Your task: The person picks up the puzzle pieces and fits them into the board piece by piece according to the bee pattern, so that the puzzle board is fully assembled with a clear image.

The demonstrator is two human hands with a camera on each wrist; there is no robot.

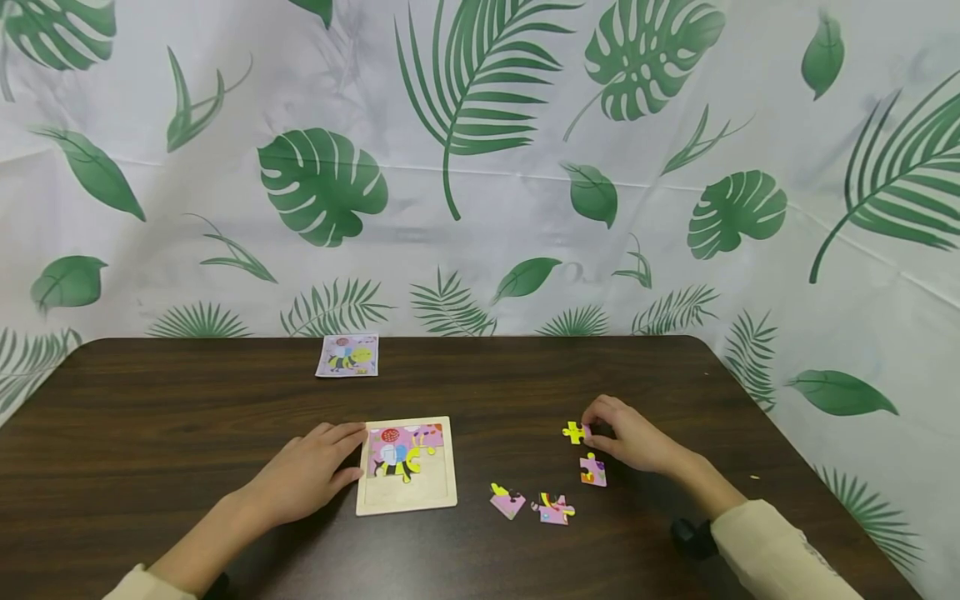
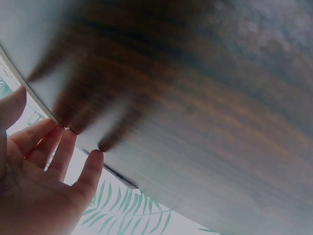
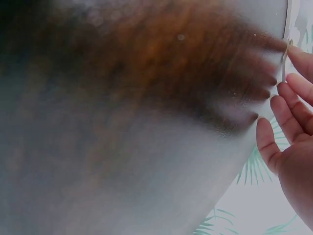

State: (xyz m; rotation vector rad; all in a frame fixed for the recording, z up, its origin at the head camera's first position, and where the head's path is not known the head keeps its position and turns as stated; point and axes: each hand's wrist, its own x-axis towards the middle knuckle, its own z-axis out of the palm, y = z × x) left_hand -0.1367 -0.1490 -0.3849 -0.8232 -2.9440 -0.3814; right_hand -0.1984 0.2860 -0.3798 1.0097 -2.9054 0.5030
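Observation:
In the head view a square wooden puzzle board (image 1: 405,497) lies on the table, its upper part filled with pieces showing a bee on pink. My left hand (image 1: 311,471) rests at the board's left edge, fingers extended and thumb lower down along that side. In the left wrist view the left fingertips (image 2: 96,155) touch down on the tabletop. To the right, my right hand (image 1: 628,435) pinches a yellow and pink puzzle piece (image 1: 574,432) between thumb and fingers. The right wrist view shows this piece edge-on, as a thin sliver (image 3: 284,63) at the fingertips.
Three loose pieces lie on the dark wooden table (image 1: 225,383): a pink one with purple and orange (image 1: 594,472), a pink and yellow corner (image 1: 508,502), and a multicoloured one (image 1: 555,510). A bee picture card (image 1: 348,356) lies near the back edge, before a leaf-print curtain (image 1: 480,242).

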